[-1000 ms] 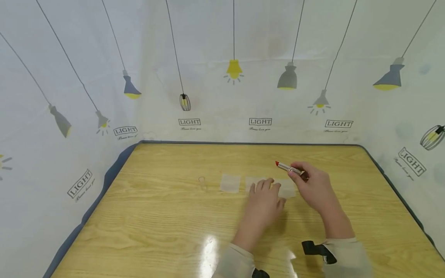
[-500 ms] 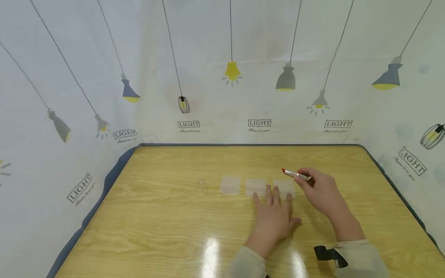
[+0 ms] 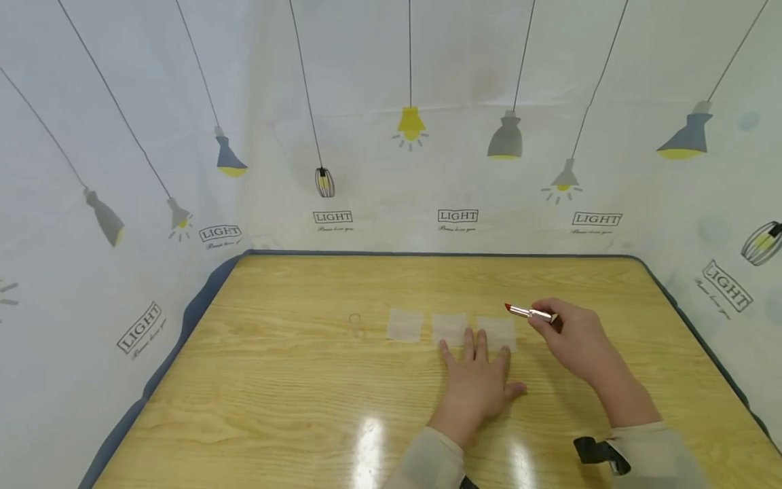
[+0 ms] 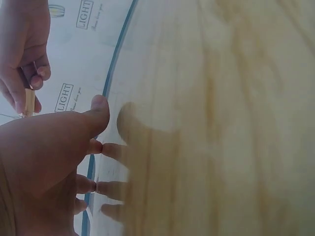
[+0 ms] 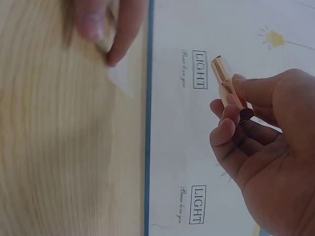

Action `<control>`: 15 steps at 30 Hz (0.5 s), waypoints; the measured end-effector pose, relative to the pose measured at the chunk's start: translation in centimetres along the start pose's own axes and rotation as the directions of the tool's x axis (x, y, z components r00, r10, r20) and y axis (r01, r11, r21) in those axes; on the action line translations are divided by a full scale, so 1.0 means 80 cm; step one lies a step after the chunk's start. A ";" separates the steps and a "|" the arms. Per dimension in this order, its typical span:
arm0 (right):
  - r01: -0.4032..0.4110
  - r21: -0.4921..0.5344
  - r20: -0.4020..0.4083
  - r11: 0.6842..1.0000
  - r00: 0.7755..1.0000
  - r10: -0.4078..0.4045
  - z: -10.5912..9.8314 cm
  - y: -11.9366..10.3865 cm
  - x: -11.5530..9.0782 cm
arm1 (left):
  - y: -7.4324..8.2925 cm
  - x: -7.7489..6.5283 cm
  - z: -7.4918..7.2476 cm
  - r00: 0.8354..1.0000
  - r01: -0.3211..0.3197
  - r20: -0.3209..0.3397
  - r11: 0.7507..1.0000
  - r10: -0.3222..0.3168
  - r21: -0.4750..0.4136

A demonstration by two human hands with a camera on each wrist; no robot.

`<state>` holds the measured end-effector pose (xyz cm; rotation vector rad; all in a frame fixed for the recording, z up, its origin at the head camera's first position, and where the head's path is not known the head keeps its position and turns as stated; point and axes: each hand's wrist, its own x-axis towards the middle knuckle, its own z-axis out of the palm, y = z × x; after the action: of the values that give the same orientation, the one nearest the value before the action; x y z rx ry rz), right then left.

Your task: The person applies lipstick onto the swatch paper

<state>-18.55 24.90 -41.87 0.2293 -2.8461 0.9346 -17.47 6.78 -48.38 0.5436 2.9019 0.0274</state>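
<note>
My right hand (image 3: 577, 339) holds a lipstick (image 3: 530, 313) above the table, pinched between thumb and fingers. Its red tip points left in the head view. The right wrist view shows the shiny gold tube (image 5: 227, 88) with its dark base end by the fingers. My left hand (image 3: 476, 387) lies with fingers spread and straight, fingertips at the near edges of the middle tissue square (image 3: 449, 327) and the right tissue square (image 3: 496, 331). A third pale square (image 3: 404, 324) lies to the left of these. In the left wrist view, the left thumb (image 4: 99, 110) sticks out over the tabletop.
A thin clear looped item (image 3: 356, 324) lies left of the squares on the wooden table (image 3: 275, 380). Behind the table and along its sides stands a white cloth wall (image 3: 366, 224) printed with lamps. Glare spots show near the front.
My left hand has come down from over the squares and spread its fingers at their near edges. My right hand, still gripping the lipstick, has shifted right and slightly nearer.
</note>
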 end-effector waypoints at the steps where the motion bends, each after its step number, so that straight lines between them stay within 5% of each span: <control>1: 0.007 -0.011 0.012 1.000 1.000 -0.007 0.001 0.002 0.001 | 0.000 0.001 0.000 1.000 0.003 0.002 1.000 -0.003 0.002; 9: 0.118 -0.113 0.099 0.986 0.989 -0.107 0.016 0.030 0.018 | 0.001 0.003 -0.003 1.000 0.018 0.023 1.000 -0.018 -0.001; 15: 0.233 -0.226 0.124 0.946 0.970 -0.209 0.036 0.041 0.028 | 0.002 0.008 0.001 0.998 0.037 0.051 0.999 -0.035 -0.036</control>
<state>-21.57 25.55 -45.64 0.5674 -2.9075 0.5454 -17.99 7.19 -48.55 0.4787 2.8550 0.0616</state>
